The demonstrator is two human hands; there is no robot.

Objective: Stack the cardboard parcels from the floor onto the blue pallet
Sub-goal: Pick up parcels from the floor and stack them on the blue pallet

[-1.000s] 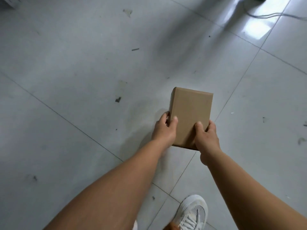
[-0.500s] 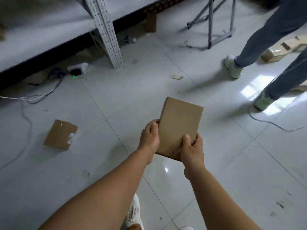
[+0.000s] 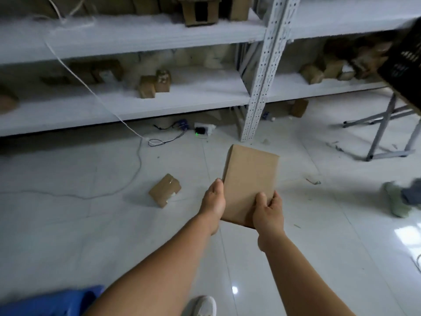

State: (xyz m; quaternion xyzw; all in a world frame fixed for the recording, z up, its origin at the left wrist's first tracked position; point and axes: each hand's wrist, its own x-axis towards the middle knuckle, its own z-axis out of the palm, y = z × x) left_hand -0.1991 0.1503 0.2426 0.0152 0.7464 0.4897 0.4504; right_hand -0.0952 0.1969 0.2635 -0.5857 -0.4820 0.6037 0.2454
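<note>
Above the tiled floor (image 3: 319,236), both hands' fingers (image 3: 262,198) hold a parcel (image 3: 249,179), long axis pointing away.

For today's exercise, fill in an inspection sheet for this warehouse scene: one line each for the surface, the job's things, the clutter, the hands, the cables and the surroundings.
Surface: glossy pale floor tiles with scuffs and light reflections.
Job's things: held parcel carried above the floor; second parcel lies on the floor to its left; blue pallet corner shows at bottom left.
Clutter: small scraps on the floor at right.
Hands: left hand holds the parcel's left edge; right hand grips its near right corner, fingers wrapped underneath.
Cables: white cable hangs from the shelving and trails across the floor; power strip with a green light.
Surroundings: white shelving with cardboard boxes; metal stand; another person's shoe.
</note>
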